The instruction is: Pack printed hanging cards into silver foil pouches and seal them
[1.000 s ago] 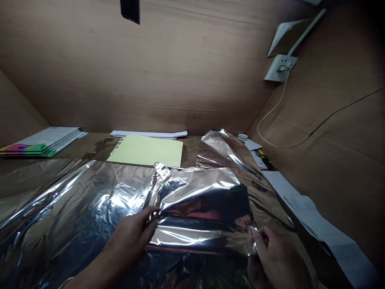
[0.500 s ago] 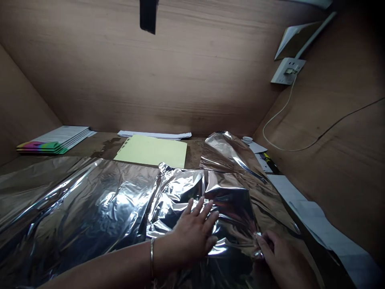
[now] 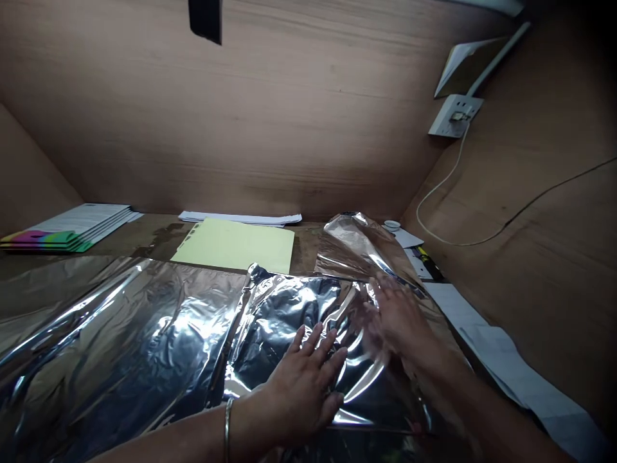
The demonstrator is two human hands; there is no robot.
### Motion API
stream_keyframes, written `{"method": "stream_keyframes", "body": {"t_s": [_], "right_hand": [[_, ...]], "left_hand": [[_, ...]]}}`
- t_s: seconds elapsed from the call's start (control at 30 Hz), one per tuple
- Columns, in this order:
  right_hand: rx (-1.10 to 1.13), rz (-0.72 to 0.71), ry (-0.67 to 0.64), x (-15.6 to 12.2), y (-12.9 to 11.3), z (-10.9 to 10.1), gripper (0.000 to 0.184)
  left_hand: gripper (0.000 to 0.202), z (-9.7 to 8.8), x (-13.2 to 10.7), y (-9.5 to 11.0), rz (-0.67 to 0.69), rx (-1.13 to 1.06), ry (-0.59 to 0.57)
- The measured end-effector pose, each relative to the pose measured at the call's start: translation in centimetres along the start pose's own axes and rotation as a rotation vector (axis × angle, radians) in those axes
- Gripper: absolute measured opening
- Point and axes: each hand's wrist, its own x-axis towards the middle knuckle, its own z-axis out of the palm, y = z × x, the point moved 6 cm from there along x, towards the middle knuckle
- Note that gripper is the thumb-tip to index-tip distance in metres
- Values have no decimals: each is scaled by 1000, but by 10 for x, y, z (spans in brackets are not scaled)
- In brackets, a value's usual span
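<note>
A shiny silver foil sheet (image 3: 183, 321), wrinkled and reflective, covers most of the work surface. Over its middle lies a smaller folded section of foil (image 3: 284, 305) with a straight raised edge. My left hand (image 3: 306, 379), a bangle at its wrist, rests flat on this section with fingers spread. Blurred by motion, my right hand (image 3: 395, 315) lies over the section's far right part, its fingers stretched out and nothing seen in them. A loose foil flap (image 3: 354, 241) extends toward the back behind it.
Pale yellow card (image 3: 236, 244) and white papers (image 3: 241, 218) lie at the back. Stacked booklets (image 3: 72, 228) with coloured edges sit far left. Along the right wall are paper strips (image 3: 506, 366) and a yellow-black cutter (image 3: 429, 262). A cable hangs from a wall socket (image 3: 456, 116).
My right hand has let go of the foil's near right edge and moved forward and left over the section. The folded section now looks flatter. My left hand stays flat on it.
</note>
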Motion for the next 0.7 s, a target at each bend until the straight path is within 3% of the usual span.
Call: {"method": "stream_keyframes", "body": {"t_s": [0.1,0.13,0.23,0.3,0.33,0.4,0.47,0.53,0.6,0.63,0.7], "right_hand": [[54,-285,-50,-38,-32,8,55],[79,-300,-109,-50,-32,14,56],[33,14,-127,-73,12,24,61],[-55,241,6,-89,42,15,59],[-73,240,100,-98,46,9,58],[-33,67,170,-114,34,7,56],[39,-88,48,-130,21,20,54],[38,43,-13,-144,34,30,56],[-27,253,71,-154,57,25,59],[-46,291,148,-156,61,18,61],[2,199,306,-155,46,3,60]], "left_hand": [[67,2,1,-1,-5,17,19],[66,3,2,-2,-12,17,19],[64,5,5,-3,-33,20,-10],[64,5,6,-2,-43,37,-50],[64,5,7,-1,-45,47,-65],[64,4,7,0,-44,59,-72],[63,3,6,0,-35,65,-59],[63,4,6,-2,-24,69,-53],[64,6,6,-3,-24,71,-61],[65,6,6,-4,-27,69,-64],[64,7,6,-1,-35,63,-53]]}}
